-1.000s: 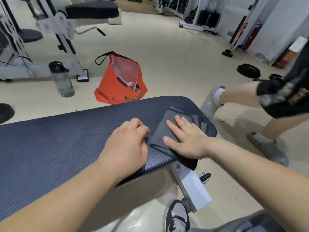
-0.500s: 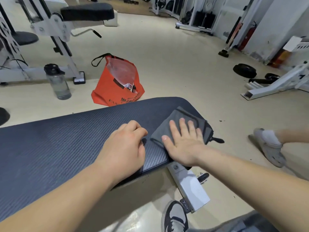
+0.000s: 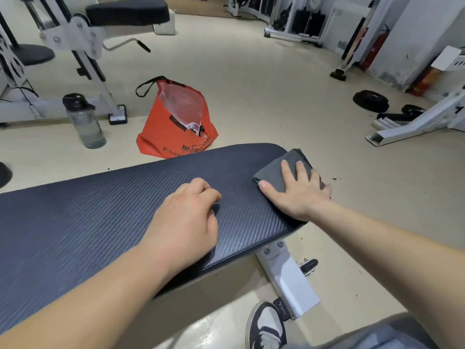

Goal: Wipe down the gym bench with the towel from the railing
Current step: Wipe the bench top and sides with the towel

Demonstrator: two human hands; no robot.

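The dark grey towel (image 3: 273, 171), folded into a thick pad, is lying at the far right end of the gym bench (image 3: 100, 217), its outer edge hanging just past the rounded corner of the textured navy cushion. The right hand (image 3: 297, 195) is pressing down flat on it: the fingers (image 3: 286, 172) are lying straight and slightly spread across the cloth, the thumb is stretching out to the left along the towel's near edge, and nothing is being pinched or gripped.

The left hand (image 3: 186, 222) is resting on the bare cushion, left of the towel and apart from it. Its fingers are curling under into a loose fist, knuckles against the pad, and it is holding nothing.

Under the right end of the cushion, a white steel leg (image 3: 286, 278) is angling down to the floor (image 3: 251, 96), with a small black knob sticking out on its right side. A black-and-white shoe (image 3: 266, 326) is standing on the floor just beside the foot of that leg, at the near edge of the view.

Beyond the bench, an orange bag (image 3: 173, 129) is sitting open on the floor – something clear and plastic is showing inside it. A clear water bottle (image 3: 85, 122) with a black cap is standing to its left, near the base of a white exercise machine (image 3: 75, 36). Far to the right, a black weight plate (image 3: 371, 100) is lying flat on the floor.
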